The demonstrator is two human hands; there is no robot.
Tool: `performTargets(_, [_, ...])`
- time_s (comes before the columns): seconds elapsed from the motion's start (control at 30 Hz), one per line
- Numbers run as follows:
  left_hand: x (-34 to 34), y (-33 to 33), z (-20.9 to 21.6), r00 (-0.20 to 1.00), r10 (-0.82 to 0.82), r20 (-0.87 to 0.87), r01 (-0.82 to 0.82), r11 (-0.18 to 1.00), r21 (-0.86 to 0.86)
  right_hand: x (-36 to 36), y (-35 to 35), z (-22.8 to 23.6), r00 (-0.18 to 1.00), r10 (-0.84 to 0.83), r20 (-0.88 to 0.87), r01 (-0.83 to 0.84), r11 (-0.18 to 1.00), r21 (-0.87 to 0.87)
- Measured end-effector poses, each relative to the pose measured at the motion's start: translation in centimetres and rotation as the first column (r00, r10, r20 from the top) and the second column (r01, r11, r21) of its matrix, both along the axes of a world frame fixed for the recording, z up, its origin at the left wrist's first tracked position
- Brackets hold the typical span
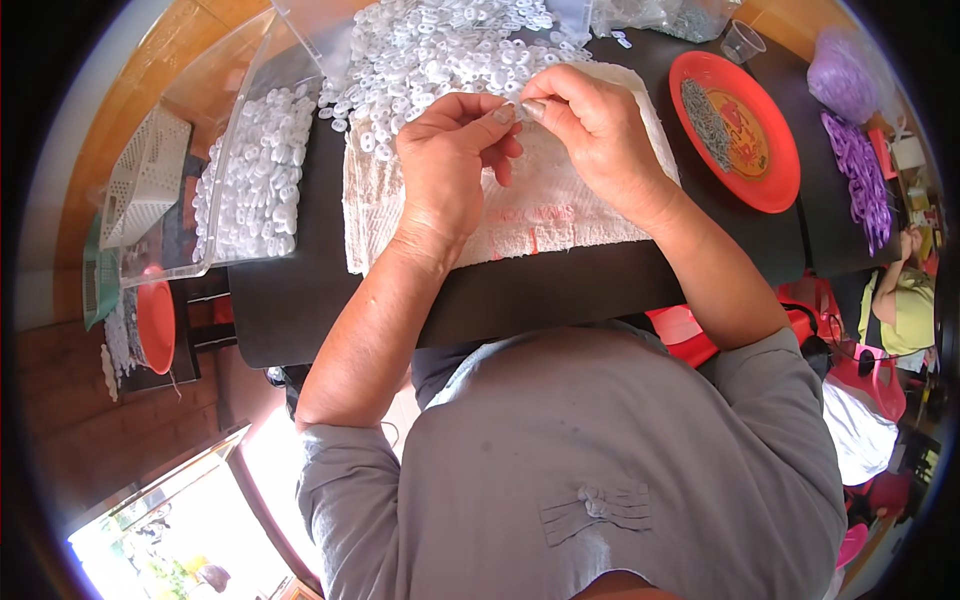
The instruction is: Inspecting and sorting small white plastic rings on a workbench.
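My left hand [447, 160] and my right hand [603, 135] meet above a folded cream towel [600, 215]. The thumb and forefinger of each are pinched together on a small white plastic piece [517, 107], mostly hidden by the fingertips. Just beyond my hands, a big heap of small white oval plastic pieces [430, 60] with holes spills onto the towel's far edge. A red oval plate [778, 190] lies right of my right hand, bearing a pile of tiny grey metal parts [704, 122].
At the left, a clear plastic box [205, 262] holds many white pieces, beside a white perforated basket [150, 180]. A clear cup [742, 42], a purple bag [842, 75] and purple strips [862, 185] lie to the right. Another person [905, 305] sits at far right.
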State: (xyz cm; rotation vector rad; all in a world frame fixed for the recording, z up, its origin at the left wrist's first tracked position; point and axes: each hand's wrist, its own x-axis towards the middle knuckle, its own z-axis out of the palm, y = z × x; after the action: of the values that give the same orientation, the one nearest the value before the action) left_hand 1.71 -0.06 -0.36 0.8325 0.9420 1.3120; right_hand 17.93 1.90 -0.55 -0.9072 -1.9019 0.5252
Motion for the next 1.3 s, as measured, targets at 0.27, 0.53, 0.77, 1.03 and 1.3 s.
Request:
performTargets(0.27, [0.7,-0.7,0.1,0.996,0.076,-0.041,-0.075,0.997,0.023,-1.2,-0.6,-0.8,0.997,-0.034,-0.075,0.035,0.999,0.007])
performTargets(0.53, [0.1,0.1,-0.4,0.995,0.084,0.046,-0.082,0.995,-0.051,-0.9,-0.3,-0.5,0.985,-0.017,-0.172,-0.025,0.970,-0.242])
performTargets(0.77, [0.1,-0.1,-0.4,0.999,0.045,0.000,-0.045,0.999,-0.027,-0.1,0.4,-0.6,1.000,-0.013,0.005,0.013,0.996,-0.090])
performTargets(1.03, [0.2,0.0,-0.1,0.995,-0.024,-0.092,0.019,0.998,-0.059,0.1,0.1,-0.6,1.000,0.016,-0.006,-0.017,0.984,-0.178])
performTargets(1.3, [0.1,0.1,-0.3,0.997,0.040,-0.071,-0.034,0.996,0.088,-1.2,-0.2,-1.3,0.967,-0.001,-0.255,-0.066,0.965,-0.256])
